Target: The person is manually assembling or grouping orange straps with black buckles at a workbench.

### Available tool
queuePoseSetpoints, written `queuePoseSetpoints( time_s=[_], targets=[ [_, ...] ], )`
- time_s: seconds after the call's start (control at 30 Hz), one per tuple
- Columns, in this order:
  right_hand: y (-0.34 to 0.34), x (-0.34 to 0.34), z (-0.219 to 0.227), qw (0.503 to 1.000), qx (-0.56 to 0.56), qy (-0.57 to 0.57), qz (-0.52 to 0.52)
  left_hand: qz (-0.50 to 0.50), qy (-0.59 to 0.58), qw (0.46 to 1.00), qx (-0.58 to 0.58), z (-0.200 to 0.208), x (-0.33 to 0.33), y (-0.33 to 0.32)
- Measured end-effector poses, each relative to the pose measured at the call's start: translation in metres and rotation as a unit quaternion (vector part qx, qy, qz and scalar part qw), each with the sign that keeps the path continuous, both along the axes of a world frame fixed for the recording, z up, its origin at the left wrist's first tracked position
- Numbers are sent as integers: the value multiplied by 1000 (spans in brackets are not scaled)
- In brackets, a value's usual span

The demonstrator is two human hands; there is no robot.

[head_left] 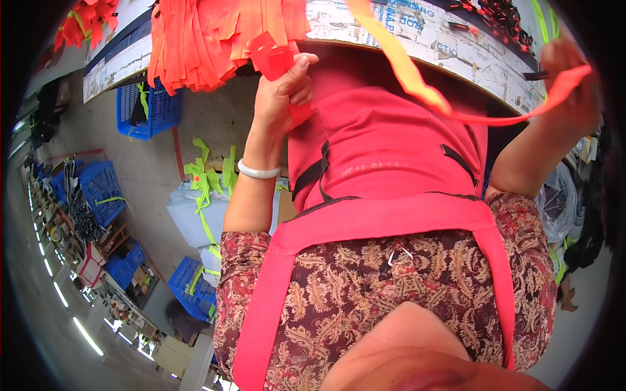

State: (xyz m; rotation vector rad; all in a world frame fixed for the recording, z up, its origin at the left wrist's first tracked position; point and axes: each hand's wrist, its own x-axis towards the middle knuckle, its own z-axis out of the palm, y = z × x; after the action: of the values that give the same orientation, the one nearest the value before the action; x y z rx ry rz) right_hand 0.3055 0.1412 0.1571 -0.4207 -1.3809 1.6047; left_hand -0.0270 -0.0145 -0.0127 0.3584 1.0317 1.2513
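My left hand (285, 88), with a white bangle at its wrist, is closed around a folded bright orange fabric strip (270, 57). Part of the fabric shows above the thumb and more below the curled fingers. Just beyond it, a thick pile of orange strips (195, 45) hangs over the table edge. At the far right, my right hand (568, 75) is raised and blurred. A long orange strip (411, 78) sags from the top of the view and rises to this hand, which appears to grip its end. A small black piece (536, 76) juts out beside those fingers.
The worn white table (456, 55) runs along the far side, bearing a heap of black and red pieces (499, 23). Blue crates (149, 111) stand on the floor at left. Yellow-green strips (205, 179) lie over a pale blue stack nearby. A clear plastic bag (557, 202) hangs at right.
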Motion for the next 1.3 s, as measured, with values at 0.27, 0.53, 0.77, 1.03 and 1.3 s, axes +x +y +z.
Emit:
queuePoseSetpoints(
  time_s=[0.27, 0.53, 0.77, 1.03, 1.3],
  targets=[
    [-38, -122, -109, 957, 145, -211, 140, -91, 63, 993, 41, 48, 37, 21],
    [-53, -117, -102, 960, -29, -270, 63, -10, 52, 993, 109, 27, 31, 16],
    [-57, -117, -118, 944, 111, -309, 40, 13, 246, 945, 214, 33, 41, 15],
    [-60, -114, -114, 908, 195, -359, 94, -86, 256, 934, 235, 28, 32, 23],
    [-65, -115, -135, 939, -87, -313, 110, 32, 489, 813, 315, 18, 48, 21]
  ],
)
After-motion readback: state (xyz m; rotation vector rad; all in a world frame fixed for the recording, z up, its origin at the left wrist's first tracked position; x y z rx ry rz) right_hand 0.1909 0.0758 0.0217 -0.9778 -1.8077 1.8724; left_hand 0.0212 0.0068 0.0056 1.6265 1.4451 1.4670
